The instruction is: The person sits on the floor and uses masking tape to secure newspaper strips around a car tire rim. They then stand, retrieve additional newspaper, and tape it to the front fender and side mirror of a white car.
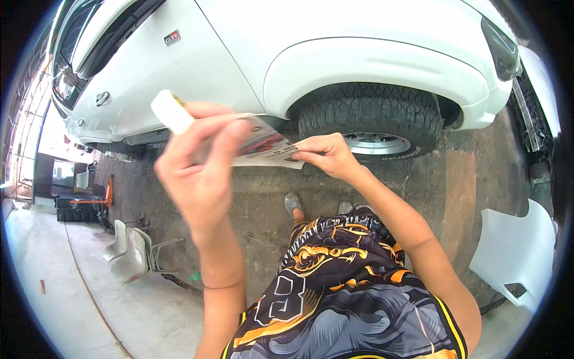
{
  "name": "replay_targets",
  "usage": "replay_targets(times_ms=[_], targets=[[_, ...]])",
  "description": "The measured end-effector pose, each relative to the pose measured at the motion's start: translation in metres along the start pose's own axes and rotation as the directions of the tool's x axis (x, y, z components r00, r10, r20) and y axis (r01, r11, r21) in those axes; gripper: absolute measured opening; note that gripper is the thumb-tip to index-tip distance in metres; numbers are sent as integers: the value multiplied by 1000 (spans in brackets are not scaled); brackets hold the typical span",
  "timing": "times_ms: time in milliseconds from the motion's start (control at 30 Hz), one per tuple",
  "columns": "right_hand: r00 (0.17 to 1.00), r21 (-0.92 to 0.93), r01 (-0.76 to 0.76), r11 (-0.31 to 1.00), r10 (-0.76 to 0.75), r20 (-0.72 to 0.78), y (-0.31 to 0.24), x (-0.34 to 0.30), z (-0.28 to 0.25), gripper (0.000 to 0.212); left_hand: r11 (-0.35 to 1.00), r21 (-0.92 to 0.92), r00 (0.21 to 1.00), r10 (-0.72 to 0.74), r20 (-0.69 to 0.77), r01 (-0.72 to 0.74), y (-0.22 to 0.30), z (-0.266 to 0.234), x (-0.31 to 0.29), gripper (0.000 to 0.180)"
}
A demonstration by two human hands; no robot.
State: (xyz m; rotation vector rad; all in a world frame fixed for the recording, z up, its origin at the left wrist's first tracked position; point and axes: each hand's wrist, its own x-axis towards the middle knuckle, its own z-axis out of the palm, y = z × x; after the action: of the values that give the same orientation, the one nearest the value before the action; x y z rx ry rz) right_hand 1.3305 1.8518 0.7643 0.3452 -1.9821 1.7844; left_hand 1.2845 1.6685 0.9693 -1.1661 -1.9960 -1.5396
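Note:
In front of a white vehicle, my left hand [200, 161] grips a roll of pale tape [171, 112] and the left end of a thin printed sheet [263, 146] with dark and reddish marks. My right hand [329, 155] pinches the sheet's right end between thumb and fingers. The sheet hangs stretched between both hands, apart from the vehicle body. Part of its left side is hidden behind my left fingers. Beyond my hands are the white door [179, 75], bearing a small dark and red badge [171, 38], and the front fender [359, 51].
A treaded tire [368, 116] with a silver rim stands just beyond my right hand. Pale stacked chairs [133, 254] and an orange-handled piece of equipment [109, 191] are at left. A loose white body panel [508, 248] lies at right. Worn matting [257, 209] covers the floor.

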Motion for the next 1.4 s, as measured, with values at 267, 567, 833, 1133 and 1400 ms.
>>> replay_targets(times_ms=[267,567,833,1133,1400], targets=[[993,-269,94,959,-72,89,91,-61,0,16,984,-170,989,23,-149,-49,59,-110,-1,17],[877,-526,-480,702,405,-259,140,-132,-52,22,993,-86,907,-111,-406,83,49,-118,-18,12],[985,-67,86,994,-75,152,-5,-35,-7,52,972,-70,973,-229,-35,226,12,-31,-29,7],[842,-241,-382,892,443,308,39,-76,-31,29,905,-291,816,-410,-408,310,-35,-137,-42,13],[758,-159,-631,759,647,80,-1,-93,-116,26,791,-149,621,-567,-541,593,-74,-199,-108,20]])
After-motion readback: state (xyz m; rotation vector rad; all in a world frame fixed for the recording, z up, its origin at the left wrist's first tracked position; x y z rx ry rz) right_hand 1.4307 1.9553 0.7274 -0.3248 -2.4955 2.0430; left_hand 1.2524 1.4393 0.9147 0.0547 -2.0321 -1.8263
